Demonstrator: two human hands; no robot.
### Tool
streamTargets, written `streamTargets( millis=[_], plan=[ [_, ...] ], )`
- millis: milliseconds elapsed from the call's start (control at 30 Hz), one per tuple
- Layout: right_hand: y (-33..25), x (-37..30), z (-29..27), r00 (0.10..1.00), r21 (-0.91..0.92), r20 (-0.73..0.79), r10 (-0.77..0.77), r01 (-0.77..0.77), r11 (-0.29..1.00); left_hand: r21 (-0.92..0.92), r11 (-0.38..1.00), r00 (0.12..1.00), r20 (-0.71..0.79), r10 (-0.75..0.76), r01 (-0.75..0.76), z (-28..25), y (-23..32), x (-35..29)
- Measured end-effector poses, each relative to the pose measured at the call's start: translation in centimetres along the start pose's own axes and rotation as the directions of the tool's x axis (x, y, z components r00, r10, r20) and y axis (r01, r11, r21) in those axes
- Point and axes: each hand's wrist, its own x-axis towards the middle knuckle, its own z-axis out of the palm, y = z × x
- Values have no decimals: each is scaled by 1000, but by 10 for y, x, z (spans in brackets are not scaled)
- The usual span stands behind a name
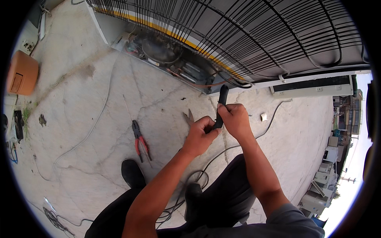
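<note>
A short black tube-like piece (223, 96), whose exact kind I cannot make out, is held between both my hands near the fridge's lower corner. My right hand (237, 121) is closed round its middle, thumb pressed along it. Lower down, my left hand (199, 137) pinches its near end. Just beyond the left hand a pair of metal blades (189, 117) lies on the floor, the rest of that tool hidden by the hand. Red-handled pliers (139, 139) rest further left, with a thin metal rod (127, 106) lying along them.
Ahead is a fridge's back with a black wire condenser grid (238, 35), a black compressor (158, 51) and a copper tube (194, 84). A black cable (260, 135) crosses the concrete floor (99, 154) and loops by my shoes. A long white unit (311, 87) lies right.
</note>
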Motion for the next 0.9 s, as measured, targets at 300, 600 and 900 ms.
streamTargets(
  millis=[300, 600, 900],
  plan=[
    [32, -9, 24, 999, 74, 30, 45, -48, 996, 844, 521, 862, 167, -478, 125, -32, -43, -48],
    [-13, 36, 37, 986, 717, 42, 160, -141, 682, 972, 228, 945, 127, -300, -59, -65, 15, -53],
    [0, 86, 63, 944, 824, 307, 122, -328, 462, 994, 55, 927, -64, -370, 91, -166, 124, -225]
  ],
)
